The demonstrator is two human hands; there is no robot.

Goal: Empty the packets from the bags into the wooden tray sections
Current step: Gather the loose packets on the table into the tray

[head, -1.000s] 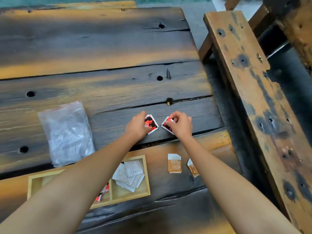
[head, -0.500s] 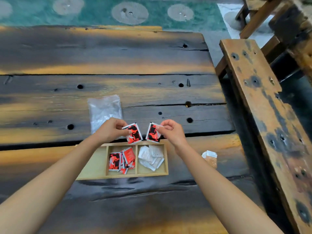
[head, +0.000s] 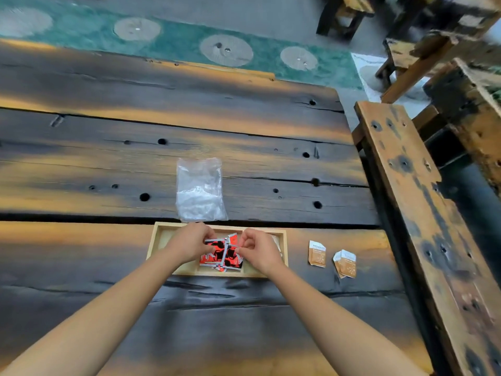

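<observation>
A light wooden tray (head: 155, 241) with three sections lies on the dark plank table. Its middle section holds a heap of red-and-black packets (head: 220, 257). My left hand (head: 189, 244) and my right hand (head: 260, 252) are both low over that section. Each pinches a red packet at its top edge, against the heap. The left section shows bare wood. My right hand hides most of the right section, where a sliver of white packets (head: 277, 240) shows. A clear plastic bag (head: 199, 189) lies flat just beyond the tray.
Two or three brown-and-white packets lie loose on the table right of the tray, one (head: 316, 253) alone and an overlapping pair (head: 345, 263). A worn wooden bench (head: 406, 213) runs along the table's right edge. A green patterned floor lies beyond the table.
Both hands carried their red packets from the table beyond the tray, then down into the tray's middle section. The camera view shifted, bringing tray and bag toward the centre.
</observation>
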